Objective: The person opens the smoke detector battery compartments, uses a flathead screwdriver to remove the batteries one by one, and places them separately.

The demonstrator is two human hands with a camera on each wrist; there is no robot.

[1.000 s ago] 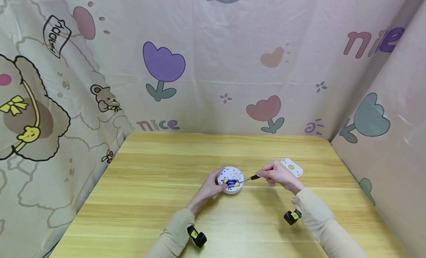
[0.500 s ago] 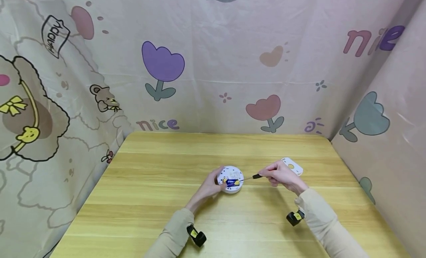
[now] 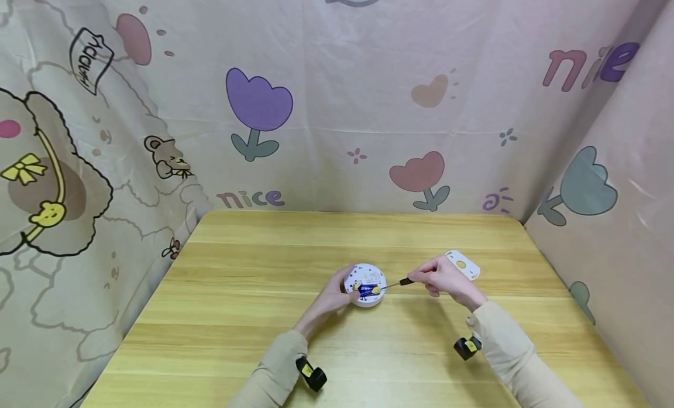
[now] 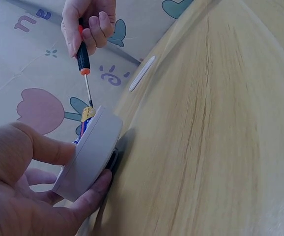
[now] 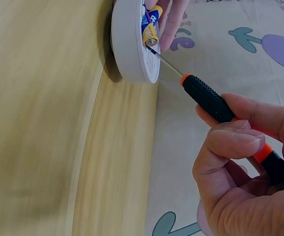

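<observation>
A white round device [image 3: 365, 272] is gripped at its left side by my left hand [image 3: 333, 292], thumb over its upper face. Blue and yellow batteries [image 5: 151, 29] sit in that face, one end raised in the right wrist view. My right hand [image 3: 444, 278] holds a screwdriver [image 5: 208, 98] with a black and orange handle, fingers curled round it. Its metal tip meets the end of a yellow-tipped battery [image 4: 87, 114]. In the left wrist view the device [image 4: 90, 152] is tilted, with fingers beneath its lower edge.
Behind my right hand lies a flat white plate [image 3: 463, 264] with a round hole, on the wooden table [image 3: 253, 250]. Printed curtains [image 3: 337, 103] rise along the table's back and both sides. A black wrist camera [image 3: 312, 374] hangs at my left sleeve, another camera [image 3: 467, 346] at the right.
My right hand and the screwdriver have shifted slightly right, and the shaft's angle has changed a little. The left hand still holds the device in the same spot.
</observation>
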